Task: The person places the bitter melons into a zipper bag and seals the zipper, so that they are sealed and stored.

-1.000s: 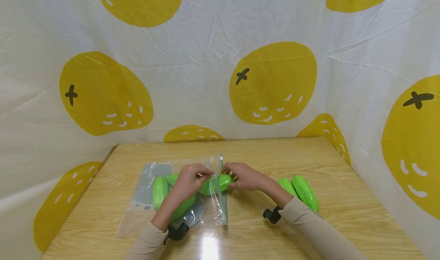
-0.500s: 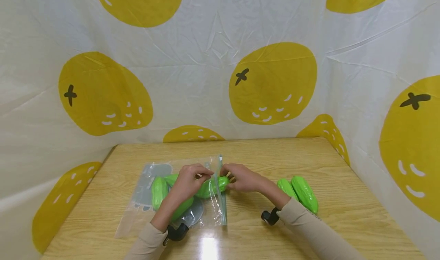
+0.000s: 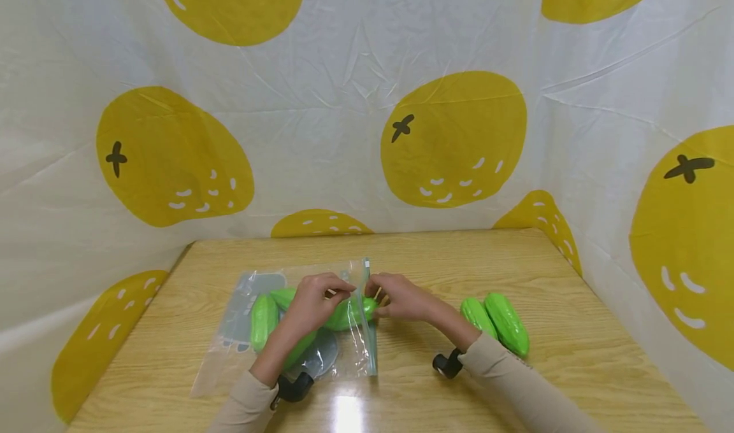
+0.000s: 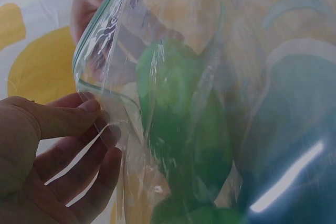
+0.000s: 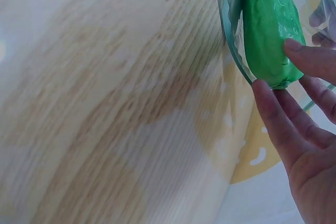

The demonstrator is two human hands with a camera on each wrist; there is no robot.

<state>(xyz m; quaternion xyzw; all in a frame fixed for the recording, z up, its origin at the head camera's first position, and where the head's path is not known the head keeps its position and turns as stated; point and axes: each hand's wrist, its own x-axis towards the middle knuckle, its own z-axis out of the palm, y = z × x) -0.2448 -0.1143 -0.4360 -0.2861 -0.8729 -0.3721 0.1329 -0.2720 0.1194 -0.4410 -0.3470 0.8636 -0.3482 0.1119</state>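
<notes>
A clear zip bag (image 3: 215,372) with a grey-green print lies on the wooden table, its mouth facing right. My left hand (image 3: 312,302) pinches the upper layer of the bag close to the mouth; in the left wrist view the thumb and index finger (image 4: 71,119) meet on the film. At the mouth, my right hand (image 3: 404,296) holds the end of a bumpy green cucumber (image 5: 270,30), thumb on its side and fingertips at its tip. Most of that cucumber is inside the bag. Deeper in are more cucumbers, one (image 3: 264,321) at the left, partly hidden by the left arm.
Two more green cucumbers, a smaller one (image 3: 478,316) and a larger one (image 3: 507,323), lie side by side on the table (image 3: 424,382) beyond the right forearm. A white curtain (image 3: 321,159) with yellow fruit prints stands behind and at both sides.
The right hand has moved slightly left, and the cucumber it holds has slid further into the bag. The left hand keeps its pinch on the bag, nearly unmoved.
</notes>
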